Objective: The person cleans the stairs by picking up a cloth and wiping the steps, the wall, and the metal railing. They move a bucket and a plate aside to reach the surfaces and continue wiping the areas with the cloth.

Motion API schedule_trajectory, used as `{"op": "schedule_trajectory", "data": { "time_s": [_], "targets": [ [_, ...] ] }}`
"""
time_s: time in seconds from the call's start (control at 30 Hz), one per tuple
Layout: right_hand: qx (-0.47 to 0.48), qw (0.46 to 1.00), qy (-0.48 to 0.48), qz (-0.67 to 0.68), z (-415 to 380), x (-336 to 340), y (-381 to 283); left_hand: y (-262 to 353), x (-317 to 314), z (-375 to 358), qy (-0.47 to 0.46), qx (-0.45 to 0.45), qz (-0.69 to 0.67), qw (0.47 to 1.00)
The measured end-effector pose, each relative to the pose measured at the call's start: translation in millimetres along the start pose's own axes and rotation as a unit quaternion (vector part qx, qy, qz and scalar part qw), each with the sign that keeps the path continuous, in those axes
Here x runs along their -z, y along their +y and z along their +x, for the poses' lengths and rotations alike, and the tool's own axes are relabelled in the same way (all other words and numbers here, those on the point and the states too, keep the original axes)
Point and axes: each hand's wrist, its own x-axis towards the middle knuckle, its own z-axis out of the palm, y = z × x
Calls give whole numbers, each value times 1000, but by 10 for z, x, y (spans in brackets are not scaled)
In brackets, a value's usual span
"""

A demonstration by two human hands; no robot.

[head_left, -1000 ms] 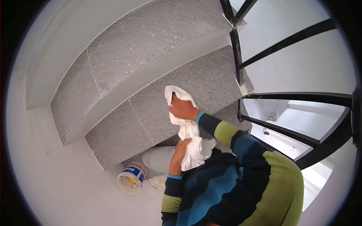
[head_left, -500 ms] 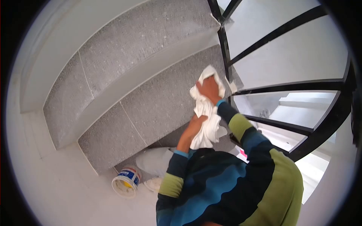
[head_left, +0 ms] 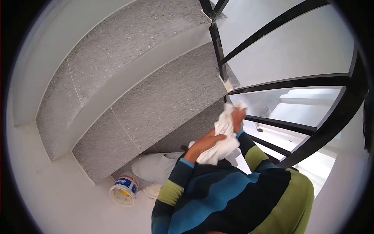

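Far left, a white wall (head_left: 23, 117) is seen curving around the stairs, and 2 grey speckled stair treads (head_left: 128, 50) are stacked above each other, split by a pale riser. Down low on the white floor (head_left: 70, 202), a small paint bucket (head_left: 124, 190) with a blue label is parked upright, with something yellow visible inside, just beside the bottom tread's corner. Right next to it a white shoe (head_left: 152, 190) and a pale trouser leg (head_left: 154, 167) can be made out. Moving toward the middle, the white rag (head_left: 220, 146) is bunched up between both hands, held in the air near the railing and off the treads. The left hand (head_left: 206, 141) is wrapped over the lower part of the rag, fingers closed down on it. The right hand (head_left: 238, 117) is clamped on the top end of the rag, fingers curled tight into the cloth. Both arms are covered by a striped sleeve (head_left: 218, 195) in blue, black and green. On the right, the black railing (head_left: 288, 84) is fanned out, with a white lower level showing through the bars.
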Motion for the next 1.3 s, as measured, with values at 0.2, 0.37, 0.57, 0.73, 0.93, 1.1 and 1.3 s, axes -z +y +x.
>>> {"op": "schedule_trajectory", "data": {
  "time_s": [0.2, 0.37, 0.57, 0.73, 0.93, 1.1, 1.3],
  "targets": [
    [63, 989, 5, 136, 1363, 238, -357, 119, -513, 487, 33, 60, -89, 994],
    [-18, 970, -146, 194, 2139, -442, -649, 117, -319, 770, 145, -56, -38, 987],
    [176, 944, -276, 26, 2107, -815, -631, -25, -304, 855, 169, -104, 156, 968],
    [92, 922, -320, 198, 1643, -402, -133, -65, -240, 685, 80, -111, 154, 979],
    [153, 939, -303, 56, 2095, -594, -872, -7, -275, 673, 154, -167, 185, 956],
    [379, 875, -258, -153, 2104, -689, 169, -29, -318, 697, 134, -107, 198, 965],
    [202, 948, -240, -46, 2113, -434, -400, 85, -287, 521, 115, -131, 288, 942]
  ]
}}
